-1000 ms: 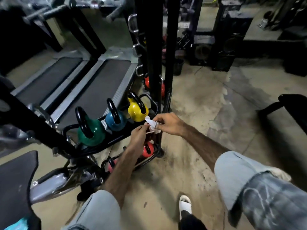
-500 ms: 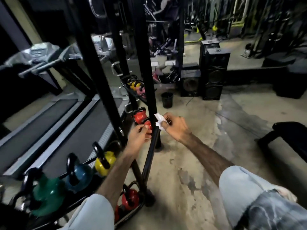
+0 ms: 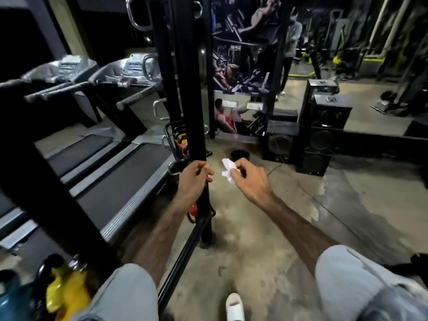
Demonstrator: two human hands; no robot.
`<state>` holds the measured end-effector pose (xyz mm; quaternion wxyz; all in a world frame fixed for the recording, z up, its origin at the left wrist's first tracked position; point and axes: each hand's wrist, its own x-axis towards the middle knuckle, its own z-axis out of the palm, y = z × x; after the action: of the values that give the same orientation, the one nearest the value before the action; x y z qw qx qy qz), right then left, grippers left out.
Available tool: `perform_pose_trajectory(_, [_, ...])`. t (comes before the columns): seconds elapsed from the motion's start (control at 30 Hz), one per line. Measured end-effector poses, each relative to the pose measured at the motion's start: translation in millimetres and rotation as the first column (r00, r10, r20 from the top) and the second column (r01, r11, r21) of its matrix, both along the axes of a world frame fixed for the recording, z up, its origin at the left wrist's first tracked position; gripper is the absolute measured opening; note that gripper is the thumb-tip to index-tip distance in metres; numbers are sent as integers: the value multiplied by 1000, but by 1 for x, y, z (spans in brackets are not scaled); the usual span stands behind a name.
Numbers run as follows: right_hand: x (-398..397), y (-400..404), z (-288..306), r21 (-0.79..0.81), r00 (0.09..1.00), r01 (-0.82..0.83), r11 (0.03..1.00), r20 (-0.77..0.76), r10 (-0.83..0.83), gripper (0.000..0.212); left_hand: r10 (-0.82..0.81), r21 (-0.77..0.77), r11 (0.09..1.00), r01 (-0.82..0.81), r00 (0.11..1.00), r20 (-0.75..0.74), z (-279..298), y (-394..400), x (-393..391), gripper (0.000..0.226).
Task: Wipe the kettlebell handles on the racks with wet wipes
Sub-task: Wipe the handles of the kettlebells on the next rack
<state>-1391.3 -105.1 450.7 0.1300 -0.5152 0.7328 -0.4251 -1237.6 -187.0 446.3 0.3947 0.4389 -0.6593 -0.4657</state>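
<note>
Right hand: the right hand (image 3: 249,179), centre of the frame, has its fingers (image 3: 234,173) pinched on a crumpled white wipe (image 3: 228,169), held in the air just right of the black rack post (image 3: 192,112).
Left hand: the left hand (image 3: 193,179) is raised beside the post, fingers loosely curled with the tips near the thumb; I can't tell whether they touch the post or hold anything.
Kettlebells: a yellow one (image 3: 63,295) and a blue one (image 3: 12,302) sit blurred at lower left; a red one (image 3: 193,209) peeks out behind the left forearm; more small ones (image 3: 181,144) rest on a rack behind the post, mid-frame.
Wipe handling: soft, light and damp by the look of it; it will likely fold round a handle easily, best kept bunched under the fingertips.
Handle handling: rigid and probably slick once wet; the bells look heavy enough to stay put, so wrap the wipe over the top of the loop and slide.
Surroundings: treadmills (image 3: 120,181) at left, speakers (image 3: 324,126) at right.
</note>
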Motion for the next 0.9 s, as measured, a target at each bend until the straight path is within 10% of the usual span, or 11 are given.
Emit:
perform_pose_trajectory(0.6, [-258, -419, -11, 0, 957, -289, 957, -18, 289, 23, 231, -5, 973, -231, 972, 47, -47, -355, -231, 13])
perform_pose_trajectory(0.9, [-321, -625, -66, 41, 804, -594, 803, 12, 594, 16, 578, 24, 809, -588, 801, 154, -119, -471, -326, 14])
